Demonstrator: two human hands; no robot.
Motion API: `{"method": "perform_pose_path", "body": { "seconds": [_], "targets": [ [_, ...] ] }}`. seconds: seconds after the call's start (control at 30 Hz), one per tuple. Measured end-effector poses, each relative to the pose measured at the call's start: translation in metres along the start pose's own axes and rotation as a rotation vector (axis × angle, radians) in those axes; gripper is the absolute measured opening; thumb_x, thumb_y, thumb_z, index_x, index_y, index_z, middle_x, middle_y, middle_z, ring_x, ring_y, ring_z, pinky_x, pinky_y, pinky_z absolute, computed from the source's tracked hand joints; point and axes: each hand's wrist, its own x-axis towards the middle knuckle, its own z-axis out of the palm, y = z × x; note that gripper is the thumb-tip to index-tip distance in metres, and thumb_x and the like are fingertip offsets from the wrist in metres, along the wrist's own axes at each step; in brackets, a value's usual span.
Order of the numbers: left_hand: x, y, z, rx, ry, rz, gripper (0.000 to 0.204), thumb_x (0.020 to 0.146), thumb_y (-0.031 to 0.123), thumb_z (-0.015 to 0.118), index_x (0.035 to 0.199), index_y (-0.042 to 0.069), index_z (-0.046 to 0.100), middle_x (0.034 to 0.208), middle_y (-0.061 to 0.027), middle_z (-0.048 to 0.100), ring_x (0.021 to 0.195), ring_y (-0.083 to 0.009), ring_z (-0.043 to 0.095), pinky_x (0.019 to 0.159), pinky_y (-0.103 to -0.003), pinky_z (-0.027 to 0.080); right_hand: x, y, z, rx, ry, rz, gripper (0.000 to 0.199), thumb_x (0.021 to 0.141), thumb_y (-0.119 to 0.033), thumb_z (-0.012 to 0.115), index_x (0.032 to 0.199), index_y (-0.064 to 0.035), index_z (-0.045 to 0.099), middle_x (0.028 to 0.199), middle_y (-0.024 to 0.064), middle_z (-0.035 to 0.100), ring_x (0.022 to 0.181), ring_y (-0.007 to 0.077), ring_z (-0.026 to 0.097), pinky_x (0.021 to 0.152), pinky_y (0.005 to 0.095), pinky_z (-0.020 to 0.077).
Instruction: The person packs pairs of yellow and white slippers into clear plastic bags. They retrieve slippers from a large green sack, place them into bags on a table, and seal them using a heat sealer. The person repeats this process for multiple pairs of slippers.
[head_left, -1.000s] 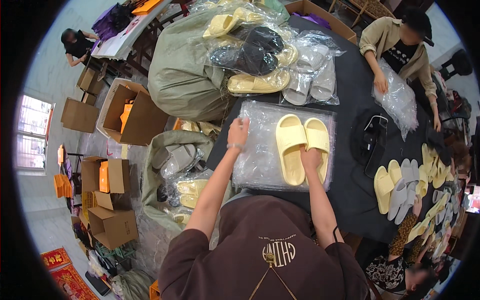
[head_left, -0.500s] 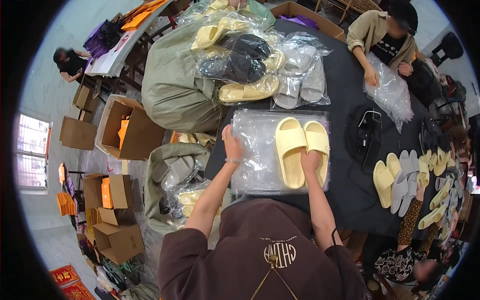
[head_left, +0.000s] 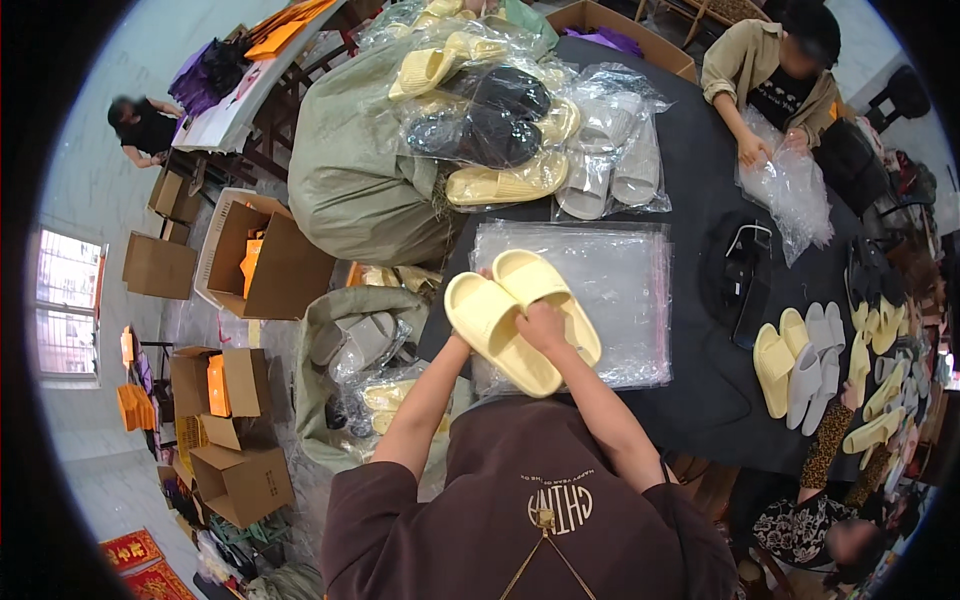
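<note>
A pair of pale yellow slide slippers is held side by side, tilted, over the left part of a stack of clear plastic bags. My right hand grips the pair at the inner edges, its fingers partly hidden by the right slipper's strap. My left hand is behind the left slipper and supports it; only fingertips and the wrist show, the rest is hidden. The bags lie flat on the black-covered table.
Bagged grey slippers and bagged black slippers are piled beyond the bags, beside a large green sack. An open sack stands at my left. Loose slippers line the right side. Across the table a co-worker handles clear plastic.
The slippers have been lifted off the bags, moved left and turned. My left hand has gone from the bags' left edge to behind the left slipper. The co-worker's hands have come closer together.
</note>
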Motion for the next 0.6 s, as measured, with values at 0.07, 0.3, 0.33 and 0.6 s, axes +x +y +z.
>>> {"method": "perform_pose_path", "body": {
  "seconds": [0.07, 0.3, 0.33, 0.6],
  "targets": [
    [0.004, -0.006, 0.000, 0.054, -0.325, -0.024, 0.055, 0.092, 0.034, 0.037, 0.141, 0.010, 0.027, 0.150, -0.0096, 0.017, 0.136, -0.0255, 0.021, 0.110, -0.040, 0.020, 0.002, 0.022, -0.003, 0.002, 0.051, 0.049, 0.034, 0.076, -0.031, 0.057, 0.070, 0.0024, 0.065, 0.070, 0.0231, 0.062, 0.068, 0.0376, 0.062, 0.067, 0.0464, 0.0492],
    [0.022, 0.014, -0.040, -0.082, -0.382, -0.290, 0.076, 0.085, 0.054, 0.046, 0.144, 0.014, 0.020, 0.151, -0.0147, 0.004, 0.140, -0.0272, 0.007, 0.110, -0.048, 0.012, -0.010, 0.114, -0.082, -0.287, 0.383, 0.502, 0.038, 0.082, -0.035, 0.056, 0.081, 0.0019, 0.065, 0.083, 0.0233, 0.062, 0.073, 0.0392, 0.061, 0.068, 0.0488, 0.0468],
    [0.023, 0.016, -0.040, -0.102, -0.372, -0.320, 0.078, 0.084, 0.054, 0.048, 0.144, 0.012, 0.019, 0.151, -0.0157, 0.003, 0.140, -0.0273, 0.006, 0.110, -0.048, 0.012, -0.011, 0.123, -0.083, -0.278, 0.415, 0.508, 0.042, 0.083, -0.038, 0.055, 0.080, 0.0028, 0.065, 0.084, 0.0243, 0.062, 0.074, 0.0404, 0.061, 0.069, 0.0491, 0.0468],
    [0.046, -0.005, -0.023, -0.506, 0.175, -0.878, 0.045, 0.077, 0.029, 0.067, 0.113, 0.006, 0.053, 0.104, -0.0124, 0.054, 0.094, -0.0250, 0.055, 0.082, -0.039, 0.042, -0.008, 0.146, -0.079, -0.201, 0.423, 0.564, 0.047, 0.079, -0.042, 0.060, 0.085, 0.0040, 0.065, 0.084, 0.0262, 0.062, 0.077, 0.0409, 0.061, 0.070, 0.0482, 0.0473]
  ]
}}
